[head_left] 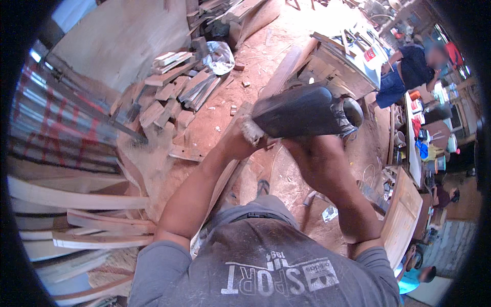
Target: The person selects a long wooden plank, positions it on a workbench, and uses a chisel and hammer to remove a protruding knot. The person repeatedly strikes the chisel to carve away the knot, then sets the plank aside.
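A long dark object (pixel 299 110), smooth and rounded, is held up before me, over a timber plank. A shiny rounded part (pixel 352 111) with wires or straps beside it sits at its right end; I cannot make out its kind. My left hand (pixel 246 145) is at its lower left, next to a pale, fuzzy piece (pixel 250 130), with most fingers hidden. My right forearm (pixel 327 166) runs up behind the dark object, which hides the right hand and its fingers.
Offcuts (pixel 176 89) lie heaped at the left beside a white plastic bag (pixel 220 57). Curved boards (pixel 76 197) stack at lower left. A wooden bench (pixel 332 64) stands ahead, with a person (pixel 414 66) beyond. A wooden panel (pixel 403 217) leans at right; shavings cover the floor.
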Tool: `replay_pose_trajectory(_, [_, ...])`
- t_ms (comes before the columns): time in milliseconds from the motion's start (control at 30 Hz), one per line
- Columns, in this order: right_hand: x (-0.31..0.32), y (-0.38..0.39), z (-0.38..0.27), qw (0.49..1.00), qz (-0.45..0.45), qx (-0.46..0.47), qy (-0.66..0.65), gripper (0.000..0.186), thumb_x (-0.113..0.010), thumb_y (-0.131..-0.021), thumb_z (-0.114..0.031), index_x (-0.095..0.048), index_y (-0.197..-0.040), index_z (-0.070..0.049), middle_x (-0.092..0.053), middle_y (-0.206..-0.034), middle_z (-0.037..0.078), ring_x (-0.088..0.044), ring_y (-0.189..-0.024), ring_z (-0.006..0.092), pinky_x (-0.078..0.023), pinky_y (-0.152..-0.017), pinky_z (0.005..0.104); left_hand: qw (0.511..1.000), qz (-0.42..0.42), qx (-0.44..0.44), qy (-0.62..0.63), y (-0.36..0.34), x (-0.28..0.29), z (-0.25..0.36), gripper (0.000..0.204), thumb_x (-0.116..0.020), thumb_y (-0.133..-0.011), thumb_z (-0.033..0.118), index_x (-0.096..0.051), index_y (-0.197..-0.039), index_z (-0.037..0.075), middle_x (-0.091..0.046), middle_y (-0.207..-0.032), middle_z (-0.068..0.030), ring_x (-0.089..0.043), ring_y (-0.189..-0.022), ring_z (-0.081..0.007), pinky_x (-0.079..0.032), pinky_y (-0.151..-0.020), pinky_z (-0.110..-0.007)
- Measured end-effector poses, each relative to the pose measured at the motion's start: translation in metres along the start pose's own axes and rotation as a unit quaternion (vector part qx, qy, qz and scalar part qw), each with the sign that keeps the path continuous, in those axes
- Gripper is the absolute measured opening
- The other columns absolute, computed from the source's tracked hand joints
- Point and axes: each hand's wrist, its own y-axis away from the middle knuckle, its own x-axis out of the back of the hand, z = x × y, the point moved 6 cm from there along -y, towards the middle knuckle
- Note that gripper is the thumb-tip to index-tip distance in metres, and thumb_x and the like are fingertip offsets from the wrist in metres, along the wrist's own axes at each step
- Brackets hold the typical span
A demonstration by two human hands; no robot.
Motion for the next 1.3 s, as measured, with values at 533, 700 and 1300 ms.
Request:
replay_pose_trajectory(533, [-0.136, 0.044, 0.238, 0.718, 0.11, -0.461, -0.51, 0.038, -0.05, -0.106, -0.047, -0.048, -0.087, -0.014, -0.047, -0.068, -0.003, -0.046, -0.054, 0.0105, -0.041, -0.05, 0.0274, 0.851, 0.159, 0.28, 0.414, 0.103, 0.043, -0.012, 0.028, -0.077, -0.09, 0.017, -0.054, -0.076, 0.012, -0.051, -0.066, 0.0026, -0.049, -0.059, -0.0112, -0.038, -0.052, -0.029])
replay_pose_trajectory(700, [-0.163, -0.006, 0.244, 0.721, 0.115, -0.436, -0.526, 0.038, -0.05, -0.106, -0.047, -0.049, -0.087, -0.014, -0.049, -0.069, -0.003, -0.048, -0.054, 0.0107, -0.044, -0.05, 0.0285, 0.81, 0.172, 0.318, 0.463, 0.095, 0.031, -0.004, 0.035, -0.077, -0.09, 0.018, -0.046, -0.074, 0.014, -0.044, -0.064, 0.0037, -0.044, -0.057, -0.0112, -0.036, -0.053, -0.028])
replay_pose_trajectory(1300, [-0.076, 0.072, 0.197, 0.701, 0.139, -0.495, -0.495, 0.041, -0.058, -0.101, -0.053, -0.052, -0.09, -0.013, -0.047, -0.068, -0.004, -0.043, -0.05, 0.0073, -0.038, -0.046, 0.0239, 0.952, 0.055, 0.21, 0.216, -0.021, 0.014, -0.007, 0.032, -0.086, -0.084, 0.028, -0.063, -0.09, 0.007, -0.057, -0.078, 0.0045, -0.052, -0.071, -0.0076, -0.045, -0.062, -0.027])
